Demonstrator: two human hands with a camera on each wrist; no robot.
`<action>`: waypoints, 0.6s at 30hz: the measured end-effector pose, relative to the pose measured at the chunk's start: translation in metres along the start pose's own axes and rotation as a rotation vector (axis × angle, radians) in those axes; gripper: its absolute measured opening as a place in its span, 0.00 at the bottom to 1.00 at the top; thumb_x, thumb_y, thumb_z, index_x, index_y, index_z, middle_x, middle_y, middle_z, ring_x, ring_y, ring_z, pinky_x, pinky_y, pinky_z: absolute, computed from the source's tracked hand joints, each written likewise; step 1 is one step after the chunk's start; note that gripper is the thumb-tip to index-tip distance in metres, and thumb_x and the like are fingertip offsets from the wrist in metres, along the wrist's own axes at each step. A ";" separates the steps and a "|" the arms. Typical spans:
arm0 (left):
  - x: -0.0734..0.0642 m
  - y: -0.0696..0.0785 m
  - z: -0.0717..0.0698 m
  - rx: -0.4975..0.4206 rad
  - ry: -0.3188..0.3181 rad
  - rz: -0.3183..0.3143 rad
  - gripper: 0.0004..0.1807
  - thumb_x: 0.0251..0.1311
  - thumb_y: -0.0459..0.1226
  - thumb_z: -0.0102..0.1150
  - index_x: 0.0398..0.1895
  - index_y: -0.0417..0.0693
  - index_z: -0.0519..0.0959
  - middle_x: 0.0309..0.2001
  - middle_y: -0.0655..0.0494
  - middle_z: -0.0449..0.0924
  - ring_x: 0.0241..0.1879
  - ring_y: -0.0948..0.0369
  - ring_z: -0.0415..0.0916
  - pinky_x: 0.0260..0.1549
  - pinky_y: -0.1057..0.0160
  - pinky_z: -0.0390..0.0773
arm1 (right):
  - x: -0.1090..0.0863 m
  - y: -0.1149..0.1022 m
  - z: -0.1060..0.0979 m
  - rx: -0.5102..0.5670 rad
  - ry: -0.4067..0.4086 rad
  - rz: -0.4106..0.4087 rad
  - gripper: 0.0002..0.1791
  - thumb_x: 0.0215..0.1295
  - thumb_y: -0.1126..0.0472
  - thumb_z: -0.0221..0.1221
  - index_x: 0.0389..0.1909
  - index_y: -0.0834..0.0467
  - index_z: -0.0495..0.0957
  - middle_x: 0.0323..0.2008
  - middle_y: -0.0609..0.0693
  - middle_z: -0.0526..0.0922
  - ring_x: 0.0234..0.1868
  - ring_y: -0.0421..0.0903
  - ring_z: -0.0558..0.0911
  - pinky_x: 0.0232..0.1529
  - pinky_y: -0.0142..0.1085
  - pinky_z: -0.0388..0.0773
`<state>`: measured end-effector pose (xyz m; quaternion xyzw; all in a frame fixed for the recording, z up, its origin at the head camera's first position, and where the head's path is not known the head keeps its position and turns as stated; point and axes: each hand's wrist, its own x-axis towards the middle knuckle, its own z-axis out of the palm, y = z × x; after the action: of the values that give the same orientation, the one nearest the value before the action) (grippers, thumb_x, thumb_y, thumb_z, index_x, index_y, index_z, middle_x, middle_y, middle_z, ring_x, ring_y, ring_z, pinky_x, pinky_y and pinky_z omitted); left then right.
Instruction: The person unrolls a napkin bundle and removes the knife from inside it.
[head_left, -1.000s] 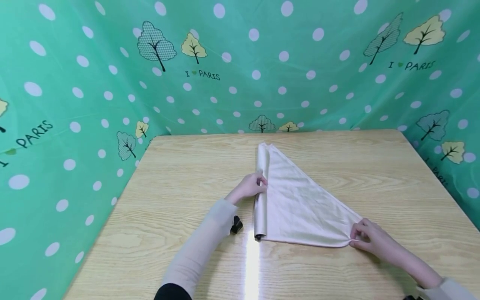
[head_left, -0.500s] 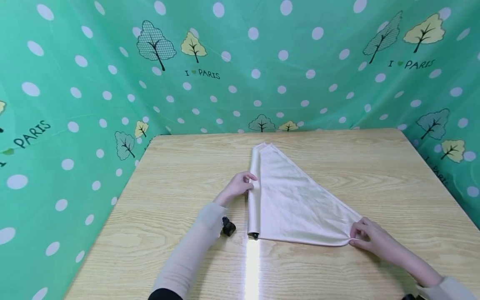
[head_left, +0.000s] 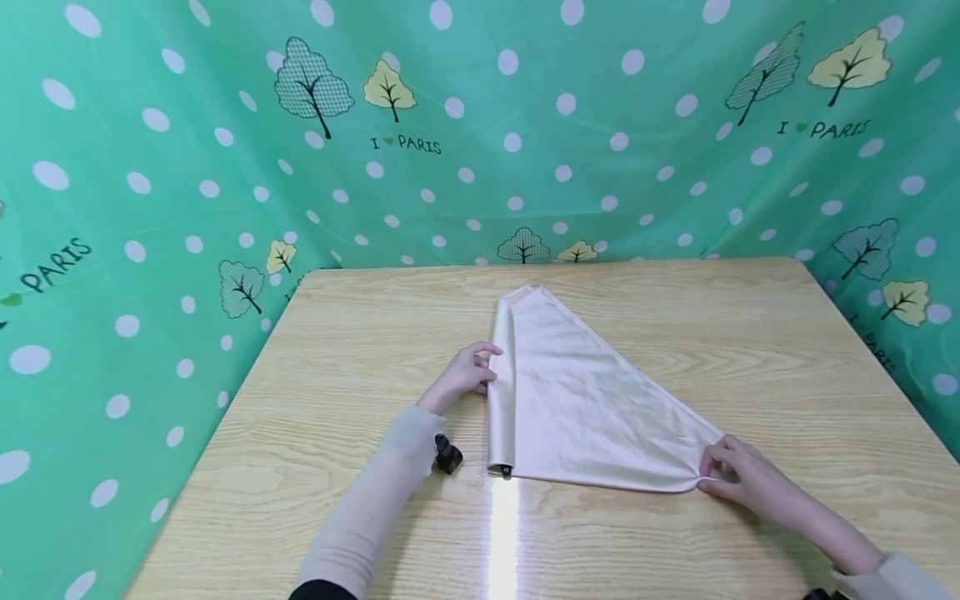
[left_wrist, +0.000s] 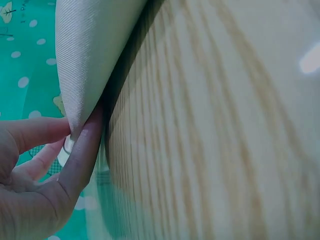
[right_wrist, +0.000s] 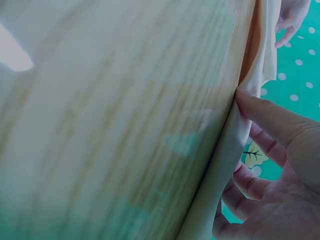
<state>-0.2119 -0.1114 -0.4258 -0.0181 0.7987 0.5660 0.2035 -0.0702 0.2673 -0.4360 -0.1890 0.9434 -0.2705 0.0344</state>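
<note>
A cream cloth lies on the wooden table, narrowing to a corner at the right. Its left side is doubled over into a long loose fold, with a dark gap at the near end. Midway along that fold, my left hand pinches the outer edge; the left wrist view shows the cloth caught between thumb and finger. At the right corner my right hand pinches the cloth. From the right wrist, the thumb presses the cloth's edge with the fingers behind it.
The wooden table carries a bright strip of reflected light in front of the cloth. A green curtain with white dots and printed trees hangs behind and along both sides. A black wrist camera hangs at the left sleeve.
My left hand has moved left, drawing the folded edge along, and the fold now lies wider and farther left. My right hand stays at its corner.
</note>
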 end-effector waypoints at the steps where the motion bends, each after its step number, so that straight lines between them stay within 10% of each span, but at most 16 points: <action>1: 0.000 -0.001 0.000 0.001 0.006 -0.001 0.24 0.47 0.19 0.52 0.50 0.40 0.70 0.23 0.53 0.65 0.19 0.61 0.69 0.23 0.62 0.77 | 0.000 0.000 0.000 0.001 0.001 0.002 0.13 0.45 0.61 0.65 0.21 0.47 0.68 0.25 0.42 0.63 0.27 0.34 0.62 0.24 0.29 0.59; 18: 0.000 -0.001 -0.002 0.337 0.093 0.142 0.20 0.44 0.23 0.58 0.45 0.39 0.73 0.20 0.54 0.69 0.16 0.63 0.67 0.16 0.69 0.72 | 0.002 -0.002 -0.001 0.016 -0.068 0.062 0.11 0.47 0.61 0.63 0.22 0.48 0.69 0.26 0.44 0.63 0.28 0.37 0.63 0.25 0.29 0.60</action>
<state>-0.2119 -0.1138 -0.4266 0.0463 0.8899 0.4359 0.1261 -0.0721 0.2656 -0.4337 -0.1686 0.9449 -0.2700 0.0763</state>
